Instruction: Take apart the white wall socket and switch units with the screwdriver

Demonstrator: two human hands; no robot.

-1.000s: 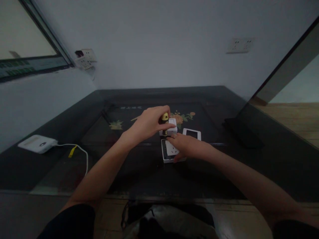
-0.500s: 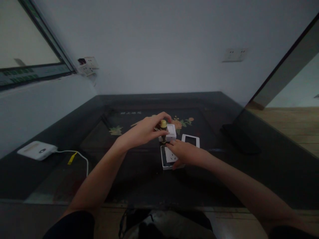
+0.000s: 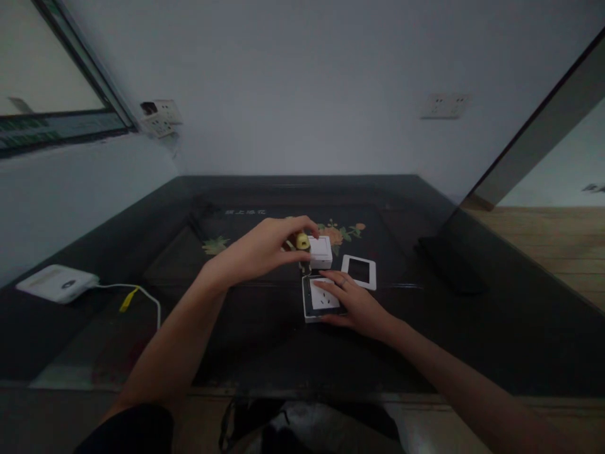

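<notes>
Fingers of your left hand (image 3: pixel 259 250) gripping a stubby yellow-and-black screwdriver (image 3: pixel 303 241) at the far-left corner of a square white-and-black plastic socket (image 3: pixel 322 299), your right hand (image 3: pixel 362 308), fingers spread, on its right side.

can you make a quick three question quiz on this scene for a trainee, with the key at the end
1. Which hand holds the yellow-topped tool? A) left B) right C) both
2. True or false: seen from the head camera, the white frame lies to the right of the white socket.
3. Fill in: the tag on the white cable is ____ in colour.

Key:
1. A, the left hand
2. True
3. yellow
</notes>
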